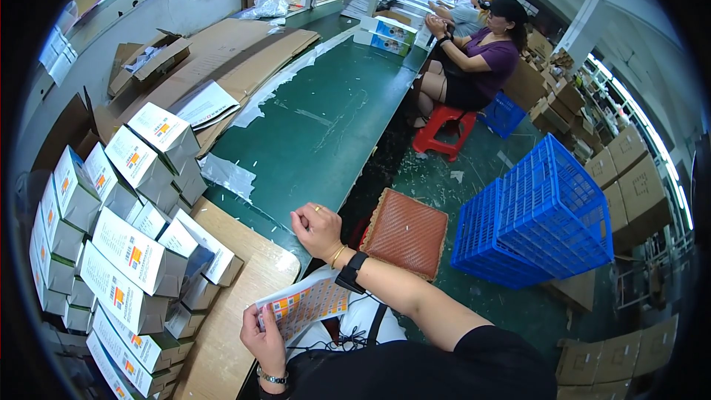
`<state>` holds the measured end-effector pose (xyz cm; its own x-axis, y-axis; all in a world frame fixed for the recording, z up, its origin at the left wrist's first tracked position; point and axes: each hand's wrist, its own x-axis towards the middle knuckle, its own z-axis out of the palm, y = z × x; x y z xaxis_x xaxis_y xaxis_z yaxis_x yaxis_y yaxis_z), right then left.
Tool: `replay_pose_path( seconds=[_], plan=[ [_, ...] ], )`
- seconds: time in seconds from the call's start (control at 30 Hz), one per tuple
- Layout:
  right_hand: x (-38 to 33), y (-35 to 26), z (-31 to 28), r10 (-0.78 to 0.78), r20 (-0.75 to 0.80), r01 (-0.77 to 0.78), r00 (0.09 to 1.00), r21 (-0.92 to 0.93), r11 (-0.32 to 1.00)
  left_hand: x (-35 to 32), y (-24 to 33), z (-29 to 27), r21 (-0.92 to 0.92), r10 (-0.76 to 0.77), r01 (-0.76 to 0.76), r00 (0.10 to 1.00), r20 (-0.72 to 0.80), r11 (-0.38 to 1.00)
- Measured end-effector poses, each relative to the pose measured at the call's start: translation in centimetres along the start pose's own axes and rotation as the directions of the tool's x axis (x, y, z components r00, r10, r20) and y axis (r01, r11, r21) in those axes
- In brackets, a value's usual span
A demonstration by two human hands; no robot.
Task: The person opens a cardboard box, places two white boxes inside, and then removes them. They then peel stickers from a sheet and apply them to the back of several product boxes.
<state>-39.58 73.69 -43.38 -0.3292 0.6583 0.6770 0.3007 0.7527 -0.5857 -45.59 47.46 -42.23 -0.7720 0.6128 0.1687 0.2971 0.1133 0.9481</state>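
My left hand [264,341] grips the edge of a sheet of orange-and-white stickers [304,305], which hangs over my lap. My right hand [317,231] is over the near edge of the green table [318,133], its fingers curled together. Whatever those fingers hold, if anything, is hidden. Left of my hands, many white cartons [122,274] with orange stickers are stacked on a light wooden board [255,252].
A woven brown seat pad [407,233] is to my right, with blue plastic crates [533,215] beyond it. Flat cardboard [215,55] lies along the table's left side. Further up, a person [489,55] sits on a red stool [446,132]. Brown boxes [629,178] stand at far right.
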Motion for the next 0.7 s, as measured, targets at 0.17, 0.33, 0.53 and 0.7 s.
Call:
replay_pose_path(
  seconds=[0.17, 0.33, 0.53, 0.7],
  plan=[
    [-0.06, 0.06, 0.06, 0.006, 0.008, -0.006, 1.0, -0.005, 1.0, 0.03, -0.06, 0.16, -0.012, -0.003, 0.003, 1.0, -0.022, 1.0],
    [0.07, 0.01, 0.13, -0.018, -0.023, 0.018, 1.0, -0.003, 1.0, 0.0, -0.01, 0.18, -0.019, 0.003, -0.003, 0.999, -0.032, 1.0],
    [-0.03, 0.09, 0.09, -0.006, -0.005, 0.006, 1.0, -0.006, 1.0, 0.01, -0.11, -0.08, 0.005, -0.012, 0.012, 1.0, 0.011, 1.0],
    [-0.09, 0.05, 0.11, 0.008, 0.003, -0.008, 1.0, -0.007, 1.0, 0.02, -0.03, 0.06, 0.002, 0.008, -0.008, 1.0, -0.013, 1.0]
  ],
)
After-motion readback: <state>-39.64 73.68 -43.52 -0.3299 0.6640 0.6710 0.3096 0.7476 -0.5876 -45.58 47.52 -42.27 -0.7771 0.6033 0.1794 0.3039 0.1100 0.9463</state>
